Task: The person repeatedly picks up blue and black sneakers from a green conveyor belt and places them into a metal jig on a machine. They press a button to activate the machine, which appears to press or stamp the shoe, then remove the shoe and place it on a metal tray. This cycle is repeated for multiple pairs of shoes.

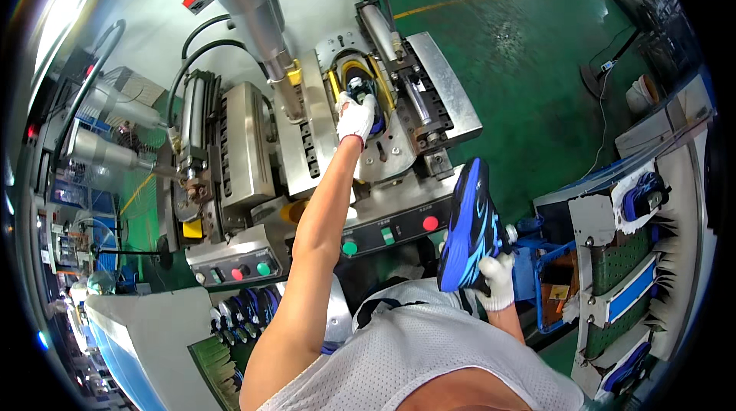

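Observation:
My left hand (354,117), in a white glove, reaches forward into the press. Its fingers close on the upper part of a dark shoe (376,124) with blue edging, which sits in the press's yellow-edged holder (333,83). The hand covers much of that shoe. At my right side, my right hand (498,281), also white-gloved, grips a black and blue sports shoe (464,231) near its heel end. This shoe is tilted up, with its blue sole facing left. A metal fitting (509,236) sticks out from its opening.
Control panels with green and red buttons (431,223) line the machine's front. Metal cylinders (379,27) flank the holder. To the right stand a blue crate (553,288) and a rack (613,265) bearing shoes (644,195). More shoes (249,311) lie at the lower left.

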Demonstrator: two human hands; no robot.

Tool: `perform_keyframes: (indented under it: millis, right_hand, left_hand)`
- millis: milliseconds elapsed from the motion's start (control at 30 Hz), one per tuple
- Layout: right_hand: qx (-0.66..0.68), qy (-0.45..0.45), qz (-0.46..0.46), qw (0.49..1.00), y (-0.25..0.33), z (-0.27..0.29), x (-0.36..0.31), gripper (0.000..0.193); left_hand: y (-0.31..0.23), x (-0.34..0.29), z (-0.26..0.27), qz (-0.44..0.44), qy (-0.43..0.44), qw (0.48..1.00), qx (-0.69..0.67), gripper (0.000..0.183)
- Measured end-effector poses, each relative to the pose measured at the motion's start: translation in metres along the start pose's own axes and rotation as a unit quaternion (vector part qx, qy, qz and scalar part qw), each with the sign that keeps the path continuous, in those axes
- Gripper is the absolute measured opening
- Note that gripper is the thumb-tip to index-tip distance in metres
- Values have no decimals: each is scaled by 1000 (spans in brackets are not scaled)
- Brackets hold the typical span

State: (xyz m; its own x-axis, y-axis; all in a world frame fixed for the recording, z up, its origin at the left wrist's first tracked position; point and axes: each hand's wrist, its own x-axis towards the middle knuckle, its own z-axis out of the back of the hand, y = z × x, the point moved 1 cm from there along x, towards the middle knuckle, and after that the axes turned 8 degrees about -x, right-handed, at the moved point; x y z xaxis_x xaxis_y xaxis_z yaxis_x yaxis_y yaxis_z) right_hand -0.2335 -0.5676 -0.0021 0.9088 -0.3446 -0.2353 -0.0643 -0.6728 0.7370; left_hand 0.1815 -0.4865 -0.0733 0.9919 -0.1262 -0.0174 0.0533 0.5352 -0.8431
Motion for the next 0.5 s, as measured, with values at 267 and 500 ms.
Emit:
perform_keyframes:
  millis: [267,500]
  right_hand:
    - [-64,-176,-41,981,-27,36,-7,71]
    - [-217,-184,32,958,-19,-22,66,15]
  left_hand:
    - [36,69,-23,9,-3,998,68,65]
    - [-8,-9,100,54,27,996,-59,71]
